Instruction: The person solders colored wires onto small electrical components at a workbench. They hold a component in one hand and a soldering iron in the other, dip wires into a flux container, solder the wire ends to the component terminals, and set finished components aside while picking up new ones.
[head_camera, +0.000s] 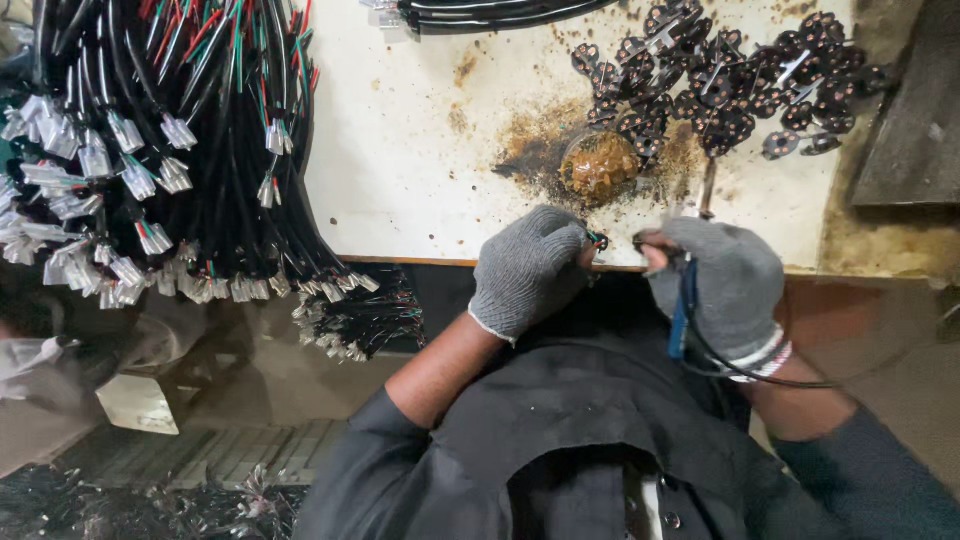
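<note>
A: Quick rundown, what's in the hands?

B: Both in grey knit gloves, close together at the near edge of the table (400, 150). Left hand (528, 268) is curled shut, fingertips pinching a small wire end (598, 240) w/ red and green bits showing. Right hand (722, 285) is closed round a blue-handled tool (684, 310); its tip sits just beside the wire end, can't tell if they touch. A thin black cord (760, 378) runs from the tool across the right wrist.

A: Any containers?

B: One, a small round tin (600, 165) on the table just beyond the hands. It's full of brown paste, lumpy on top. Brown stains spread on the white tabletop around it.

A: What else is up there?

B: A heap of small dark round boards (720, 85) behind and right of the tin, some overlapping, stretching toward the table's right edge. A black cable loop (480, 14) at the far edge.

A: And the left side?

B: Big bundle of black cables (200, 130) draped over the table's left corner, coloured wires inside, white plugs (130, 180) on the ends. Some ends hang below the table edge, well apart from the hands.
</note>
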